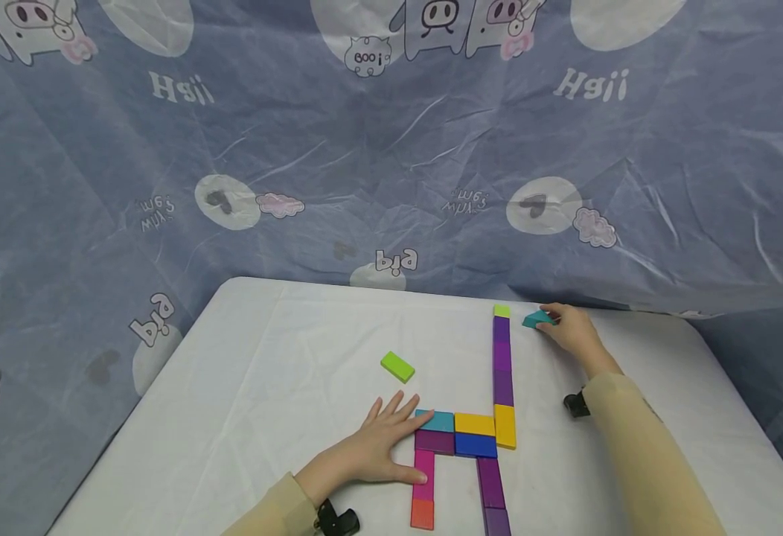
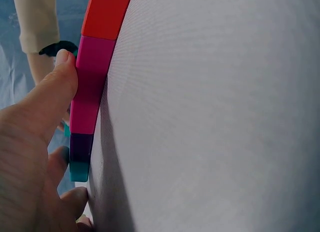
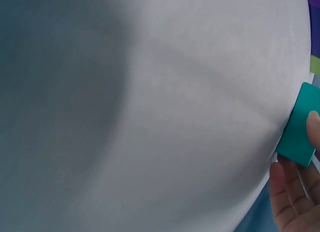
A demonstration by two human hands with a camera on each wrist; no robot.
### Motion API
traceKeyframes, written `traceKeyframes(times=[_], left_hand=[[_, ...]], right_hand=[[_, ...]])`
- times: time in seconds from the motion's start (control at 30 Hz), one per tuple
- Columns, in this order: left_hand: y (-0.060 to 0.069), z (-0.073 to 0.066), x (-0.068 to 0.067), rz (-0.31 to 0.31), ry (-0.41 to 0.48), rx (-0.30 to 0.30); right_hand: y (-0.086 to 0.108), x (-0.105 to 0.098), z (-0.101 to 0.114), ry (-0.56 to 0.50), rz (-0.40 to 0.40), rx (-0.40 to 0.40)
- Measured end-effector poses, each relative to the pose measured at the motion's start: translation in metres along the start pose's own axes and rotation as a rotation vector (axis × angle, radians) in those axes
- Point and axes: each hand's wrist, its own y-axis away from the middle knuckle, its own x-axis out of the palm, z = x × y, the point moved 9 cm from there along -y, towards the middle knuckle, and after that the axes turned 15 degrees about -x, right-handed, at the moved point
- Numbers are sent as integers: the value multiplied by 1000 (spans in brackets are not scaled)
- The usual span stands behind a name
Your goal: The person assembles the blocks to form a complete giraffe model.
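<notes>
My right hand [image 1: 574,333] pinches a teal block [image 1: 536,318] between thumb and fingers near the back edge of the table, just right of a column of blocks. In the right wrist view the teal block [image 3: 297,129] is tilted, with the thumb on its broad face. Spread out over the table, my left hand [image 1: 374,447] touches a laid-out figure of flat blocks. Its index fingertip is at another teal block [image 1: 440,422], and its thumb rests on a pink block [image 1: 424,461]. The left wrist view shows the thumb against the pink block's side [image 2: 90,87].
A loose green block [image 1: 398,366] lies beyond the left hand. The column has purple blocks [image 1: 502,356], a small green end [image 1: 502,310] and a yellow block [image 1: 505,426]. Purple blocks [image 1: 490,482] and an orange-red block [image 1: 422,514] run toward the front. A patterned curtain [image 1: 391,149] hangs behind.
</notes>
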Motion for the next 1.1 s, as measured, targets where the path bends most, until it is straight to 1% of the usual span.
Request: traceKeyframes(times=[0.27,0.47,0.87,1.1], left_hand=[[0,1,3,0,-2,2],[-1,0,2,-2,-12,6],[-2,2,3,-5,-13,8],[-1,2,2,-11,-1,11]], right_hand=[[-5,6,12,15,-40,-27],[-8,10,19,9,-37,-17],[-14,16,18,22,-24,22],[-16,16,17,25,-35,12]])
